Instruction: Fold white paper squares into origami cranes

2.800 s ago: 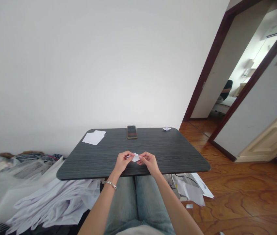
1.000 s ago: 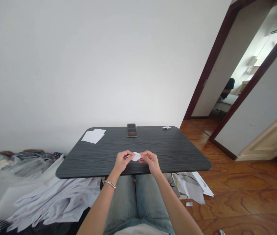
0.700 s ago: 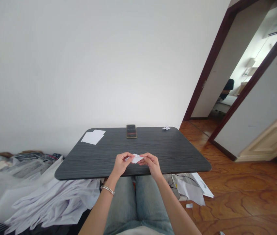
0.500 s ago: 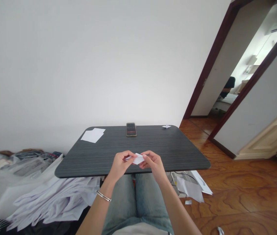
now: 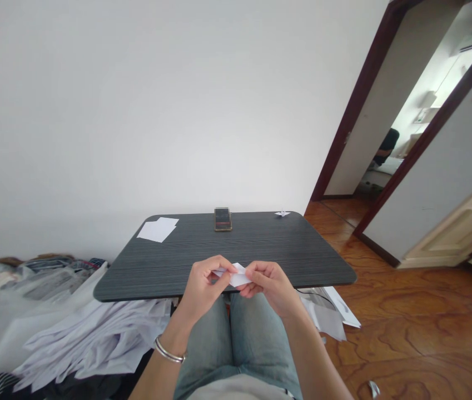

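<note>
A small folded piece of white paper (image 5: 239, 276) is pinched between both hands, above the front edge of the dark table (image 5: 194, 250). My left hand (image 5: 208, 282) grips its left side between thumb and index finger. On the other side, my right hand (image 5: 267, 279) holds the right end with the thumb on top and fingers curled behind and below. The fingers hide parts of the folds. A silver bangle (image 5: 169, 351) circles my left wrist.
White paper sheets (image 5: 158, 229) lie at the table's back left. A phone-like dark object (image 5: 222, 219) stands at the back middle. A small folded paper figure (image 5: 282, 213) sits at the back right. Clothes and bags (image 5: 94, 339) pile up left; papers (image 5: 331, 316) lie below right.
Both hands have come slightly closer to me with the folded paper. The right hand has turned, its fingers more curled around the paper's right end.
</note>
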### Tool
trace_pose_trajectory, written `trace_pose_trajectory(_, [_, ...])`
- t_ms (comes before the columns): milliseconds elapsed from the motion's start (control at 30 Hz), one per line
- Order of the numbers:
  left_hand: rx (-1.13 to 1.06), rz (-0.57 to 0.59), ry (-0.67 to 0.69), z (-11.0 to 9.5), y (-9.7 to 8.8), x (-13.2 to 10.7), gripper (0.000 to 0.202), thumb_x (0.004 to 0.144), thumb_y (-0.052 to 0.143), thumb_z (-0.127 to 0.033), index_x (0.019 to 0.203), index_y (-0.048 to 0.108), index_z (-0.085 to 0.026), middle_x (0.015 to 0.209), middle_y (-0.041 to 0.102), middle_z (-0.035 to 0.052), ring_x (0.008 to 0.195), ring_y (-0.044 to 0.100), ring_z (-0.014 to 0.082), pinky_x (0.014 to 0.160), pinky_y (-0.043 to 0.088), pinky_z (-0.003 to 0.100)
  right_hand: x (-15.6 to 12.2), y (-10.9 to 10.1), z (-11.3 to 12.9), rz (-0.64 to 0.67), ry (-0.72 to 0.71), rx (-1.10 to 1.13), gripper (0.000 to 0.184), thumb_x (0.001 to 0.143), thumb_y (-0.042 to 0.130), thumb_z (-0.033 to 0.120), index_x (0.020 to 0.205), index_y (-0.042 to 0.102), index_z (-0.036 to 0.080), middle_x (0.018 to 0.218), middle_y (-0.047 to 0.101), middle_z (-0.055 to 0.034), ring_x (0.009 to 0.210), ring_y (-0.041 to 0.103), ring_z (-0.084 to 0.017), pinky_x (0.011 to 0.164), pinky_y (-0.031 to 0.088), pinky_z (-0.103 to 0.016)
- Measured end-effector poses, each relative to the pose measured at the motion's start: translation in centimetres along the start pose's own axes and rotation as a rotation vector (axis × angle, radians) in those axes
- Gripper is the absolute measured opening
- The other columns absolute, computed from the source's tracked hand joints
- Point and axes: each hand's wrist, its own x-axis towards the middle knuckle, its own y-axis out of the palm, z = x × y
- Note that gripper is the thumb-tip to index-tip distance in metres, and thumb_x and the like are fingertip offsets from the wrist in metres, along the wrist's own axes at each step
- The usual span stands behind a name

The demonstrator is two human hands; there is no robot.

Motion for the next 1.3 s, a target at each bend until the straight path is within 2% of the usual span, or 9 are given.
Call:
trace_pose_trajectory(200, [-0.001, 0.030, 0.017, -0.04, -0.31, -0.03, 0.011, 0.076, 0.055, -0.015, 0.070, 0.064, -0.013, 0.068, 0.063, 0.0033, 0.060, 0.056, 0.0119, 0.055, 0.043, 0.019, -0.18, -0.09, 0.14, 0.018, 0.007, -0.018, 0.027, 0.062, 0.077, 0.036, 0.064, 0.065, 0.013, 0.057, 0.071, -0.0039, 0.048, 0.066, -0.011, 0.048, 0.051, -0.015])
trace_pose_trajectory(400, [-0.104, 0.037, 0.008, -0.11, -0.24, -0.25, 0.015, 0.081, 0.051, -0.022, 0.077, 0.063, -0.014, 0.074, 0.063, 0.0046, 0.067, 0.057, 0.0138, 0.059, 0.045, 0.022, -0.30, 0.40, 0.18, -0.031, -0.020, -0.070, 0.027, 0.060, 0.078, 0.037, 0.066, 0.067, 0.013, 0.058, 0.071, -0.0031, 0.051, 0.067, -0.012, 0.049, 0.052, -0.016])
trace_pose_trajectory(500, [-0.195, -0.045, -0.047, -0.40, -0.03, -0.33, 0.016, 0.080, 0.054, -0.030, 0.081, 0.058, -0.015, 0.078, 0.062, 0.0050, 0.067, 0.056, 0.0141, 0.055, 0.046, 0.022, -0.35, 0.64, 0.23, -0.055, -0.047, -0.105, 0.026, 0.061, 0.078, 0.037, 0.067, 0.067, 0.013, 0.058, 0.071, -0.0035, 0.052, 0.067, -0.013, 0.050, 0.052, -0.018])
trace_pose_trajectory(600, [-0.209, -0.116, -0.136, -0.69, 0.02, -0.28, 0.021, 0.072, 0.065, -0.033, 0.080, 0.054, -0.017, 0.074, 0.061, 0.0020, 0.061, 0.055, 0.0123, 0.049, 0.044, 0.019, -0.35, 0.75, 0.22, -0.071, -0.068, -0.131, 0.025, 0.061, 0.077, 0.036, 0.067, 0.068, 0.013, 0.059, 0.071, -0.0038, 0.052, 0.067, -0.014, 0.050, 0.053, -0.020])
trace_pose_trajectory(733, [-0.156, -0.008, -0.233, -0.78, -0.24, -0.06, 0.022, 0.069, 0.068, -0.033, 0.076, 0.057, -0.015, 0.064, 0.059, -0.0004, 0.054, 0.053, 0.0106, 0.048, 0.044, 0.020, -0.33, 0.76, 0.16, -0.057, -0.088, -0.156, 0.025, 0.063, 0.076, 0.036, 0.069, 0.068, 0.013, 0.059, 0.071, -0.0036, 0.054, 0.068, -0.014, 0.052, 0.054, -0.020])
trace_pose_trajectory(800, [-0.191, 0.011, -0.256, -0.70, -0.34, 0.07, 0.022, 0.069, 0.067, -0.034, 0.073, 0.058, -0.014, 0.063, 0.060, -0.0002, 0.054, 0.053, 0.0107, 0.049, 0.044, 0.020, -0.34, 0.76, 0.12, -0.051, -0.088, -0.161, 0.024, 0.064, 0.076, 0.035, 0.070, 0.068, 0.013, 0.059, 0.071, -0.0035, 0.054, 0.068, -0.013, 0.052, 0.054, -0.019])
trace_pose_trajectory(1300, [-0.372, -0.060, -0.388, -0.42, 0.05, 0.15, 0.025, 0.059, 0.075, -0.031, 0.061, 0.059, -0.013, 0.057, 0.061, -0.0011, 0.051, 0.051, 0.0084, 0.051, 0.037, 0.019, -0.22, 0.67, 0.31, -0.024, -0.077, -0.135, 0.030, 0.060, 0.078, 0.039, 0.072, 0.070, 0.013, 0.058, 0.070, -0.0032, 0.053, 0.066, -0.012, 0.051, 0.052, -0.018])
